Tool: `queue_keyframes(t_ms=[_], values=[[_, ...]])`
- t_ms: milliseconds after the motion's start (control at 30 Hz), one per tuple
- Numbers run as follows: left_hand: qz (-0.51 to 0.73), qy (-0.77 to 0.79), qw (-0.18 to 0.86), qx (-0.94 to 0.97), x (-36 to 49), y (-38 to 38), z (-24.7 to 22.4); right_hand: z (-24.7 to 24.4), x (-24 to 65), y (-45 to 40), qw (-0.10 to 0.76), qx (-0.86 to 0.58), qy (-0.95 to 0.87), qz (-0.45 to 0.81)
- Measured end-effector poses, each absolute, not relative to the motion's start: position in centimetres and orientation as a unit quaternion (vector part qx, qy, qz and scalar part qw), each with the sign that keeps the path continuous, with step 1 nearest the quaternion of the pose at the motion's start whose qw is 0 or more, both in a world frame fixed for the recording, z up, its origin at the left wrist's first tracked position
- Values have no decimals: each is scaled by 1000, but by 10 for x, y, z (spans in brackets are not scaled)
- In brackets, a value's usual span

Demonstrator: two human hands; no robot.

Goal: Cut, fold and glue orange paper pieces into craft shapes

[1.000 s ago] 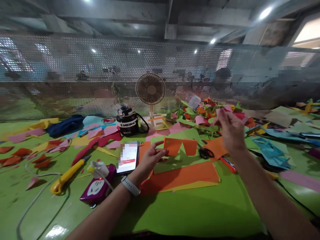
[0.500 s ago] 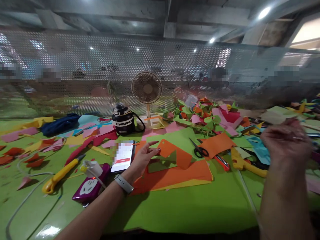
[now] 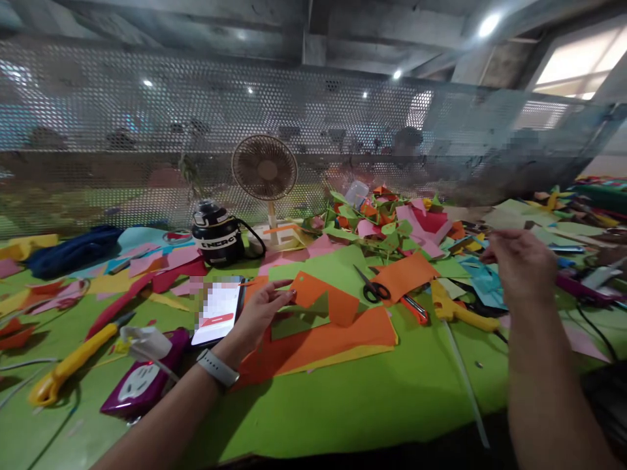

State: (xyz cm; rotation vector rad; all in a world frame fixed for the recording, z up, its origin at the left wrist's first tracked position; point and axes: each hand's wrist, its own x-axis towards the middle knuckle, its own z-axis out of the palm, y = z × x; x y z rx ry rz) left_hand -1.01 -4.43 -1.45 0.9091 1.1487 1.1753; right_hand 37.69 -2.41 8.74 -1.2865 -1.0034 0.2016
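Note:
My left hand (image 3: pixel 262 310), with a pale watch on its wrist, pinches the left edge of a cut orange paper piece (image 3: pixel 343 303) between thumb and fingers. That piece is tilted up over a larger orange sheet (image 3: pixel 337 346), which has a yellow one under it. My right hand (image 3: pixel 524 264) is raised above the right side of the table, fingers curled together; what they hold, if anything, I cannot make out. Below and left of it lies a yellow glue gun (image 3: pixel 455 310). Black-handled scissors (image 3: pixel 375 290) and a red-orange cutter (image 3: pixel 415 309) lie between the hands.
A lit phone (image 3: pixel 218 316) lies beside my left hand, near a purple power strip (image 3: pixel 144 385) and a yellow-handled tool (image 3: pixel 73 365). A black bottle (image 3: pixel 215 238) and a small fan (image 3: pixel 264 168) stand behind. Paper scraps (image 3: pixel 392 222) heap up before a perforated screen (image 3: pixel 313 104).
The view has turned right, so the table things sit further left in the picture. My right hand has shifted slightly left, its fingers now pointing left. My left hand keeps the orange piece.

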Motion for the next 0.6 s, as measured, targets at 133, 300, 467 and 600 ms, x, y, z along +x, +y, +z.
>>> queue_keyframes(t_ms=[133, 300, 467, 600], values=[[508, 501, 583, 388, -10, -45, -13, 57, 411, -52, 289, -666, -679, 105], [512, 504, 581, 383, -6, -48, -7, 2, 438, -69, 75, -677, -732, -23], [513, 500, 583, 383, -5, -50, -6, -18, 438, -64, 118, -661, -731, -120], [522, 487, 591, 376, -6, -49, -7, -10, 448, -74, 169, -679, -705, -117]])
